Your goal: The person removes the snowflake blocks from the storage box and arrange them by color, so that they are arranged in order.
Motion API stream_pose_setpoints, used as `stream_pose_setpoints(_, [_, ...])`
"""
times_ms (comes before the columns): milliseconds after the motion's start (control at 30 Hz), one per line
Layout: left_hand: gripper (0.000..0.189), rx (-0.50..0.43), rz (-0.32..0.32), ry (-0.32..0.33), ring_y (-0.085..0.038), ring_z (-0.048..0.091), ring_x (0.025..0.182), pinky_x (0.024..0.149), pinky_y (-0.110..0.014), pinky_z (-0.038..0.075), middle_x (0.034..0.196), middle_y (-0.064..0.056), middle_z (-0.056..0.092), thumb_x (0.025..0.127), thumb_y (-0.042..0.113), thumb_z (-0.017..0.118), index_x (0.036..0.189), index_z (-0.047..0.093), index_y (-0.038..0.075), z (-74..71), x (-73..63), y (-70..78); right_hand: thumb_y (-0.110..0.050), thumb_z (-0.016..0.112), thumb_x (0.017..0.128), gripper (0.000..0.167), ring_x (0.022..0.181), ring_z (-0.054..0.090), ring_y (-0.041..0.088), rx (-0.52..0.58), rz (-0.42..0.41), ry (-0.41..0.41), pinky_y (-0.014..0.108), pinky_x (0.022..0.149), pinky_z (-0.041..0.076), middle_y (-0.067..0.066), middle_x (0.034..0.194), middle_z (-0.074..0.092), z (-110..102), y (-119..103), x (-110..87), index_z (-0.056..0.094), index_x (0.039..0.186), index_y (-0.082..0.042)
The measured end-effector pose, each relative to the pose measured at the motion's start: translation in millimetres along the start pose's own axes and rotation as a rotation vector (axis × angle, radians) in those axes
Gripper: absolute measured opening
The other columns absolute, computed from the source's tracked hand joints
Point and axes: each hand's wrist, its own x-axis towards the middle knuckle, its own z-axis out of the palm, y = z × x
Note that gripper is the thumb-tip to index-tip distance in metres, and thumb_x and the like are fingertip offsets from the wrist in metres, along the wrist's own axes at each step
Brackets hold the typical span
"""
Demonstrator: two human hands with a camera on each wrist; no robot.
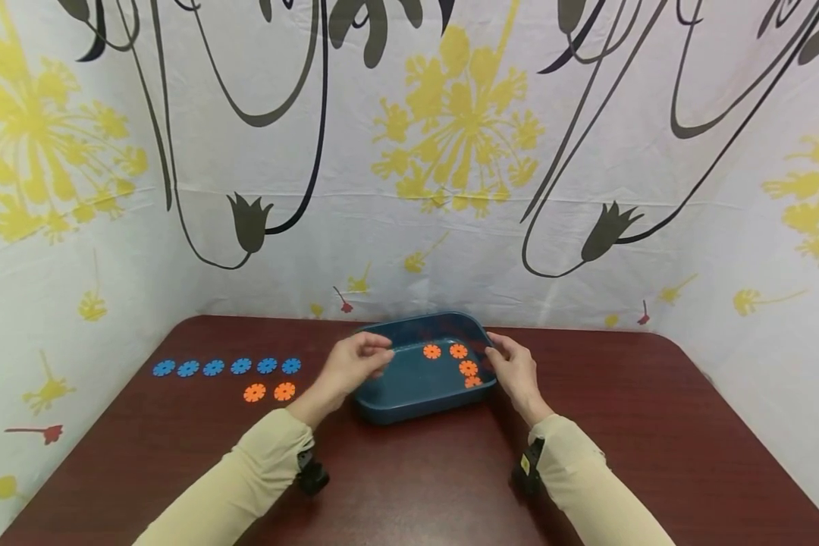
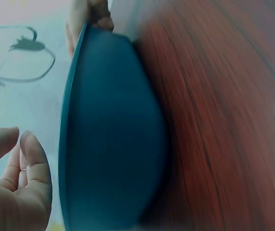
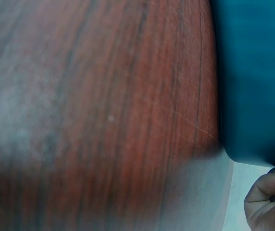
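Note:
A dark blue rectangular tray (image 1: 409, 407) with rounded corners sits at the middle of the table's far side. Several orange notched discs (image 1: 468, 368) lie inside it, toward its right end. My right hand (image 1: 516, 373) grips the tray's right rim between thumb and fingers; the right wrist view catches part of this hand (image 3: 271, 199) at the tray's corner. Over the tray's left end hovers my left hand (image 1: 353, 365), fingers loosely bent. In the left wrist view a small gap shows between the thumb and index fingertip of this hand (image 2: 19, 187), with nothing visible between them.
Left of the tray, a row of several blue notched discs (image 1: 214, 368) lies on the dark red-brown table (image 1: 437, 478). Two orange discs (image 1: 284, 391) lie just in front of that row's right part. A patterned white cloth (image 1: 444, 265) hangs behind the table.

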Motion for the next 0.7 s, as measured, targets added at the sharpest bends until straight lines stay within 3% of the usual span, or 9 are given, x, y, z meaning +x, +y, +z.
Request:
stream_pose_setpoints(200, [0.027, 0.022, -0.003, -0.100, -0.035, 0.065, 0.094, 0.079, -0.040, 0.055, 0.098, -0.012, 0.068, 0.089, 0.015, 0.066, 0.111, 0.063, 0.001, 37.3, 15.4, -0.2, -0.016, 0.051, 0.097, 0.038, 0.098, 0.065, 0.033, -0.015, -0.017, 0.001, 0.038, 0.078, 0.055, 0.022, 0.109, 0.063, -1, 0, -1.9, 0.052, 0.135, -0.012])
stream_pose_setpoints(367, [0.024, 0.040, -0.012, -0.145, -0.032, 0.066, 0.092, 0.078, -0.039, 0.056, 0.098, -0.011, 0.069, 0.087, 0.013, 0.067, 0.109, 0.065, 0.001, 61.6, 22.1, -2.9, -0.016, 0.051, 0.098, 0.038, 0.098, 0.065, 0.033, -0.014, -0.024, -0.001, 0.039, 0.081, 0.055, 0.023, 0.110, 0.062, -1, 0, -2.3, 0.051, 0.135, -0.011])
stream_pose_setpoints(700, [0.025, 0.151, -0.043, -0.192, -0.017, 0.064, 0.078, 0.071, -0.032, 0.055, 0.091, -0.007, 0.067, 0.084, 0.013, 0.071, 0.106, 0.067, 0.001, 89.0, 35.9, -2.4, -0.013, 0.052, 0.097, 0.037, 0.101, 0.063, 0.034, 0.002, -0.022, 0.004, 0.039, 0.081, 0.055, 0.023, 0.108, 0.062, 0, -1, -0.5, 0.053, 0.134, -0.010])
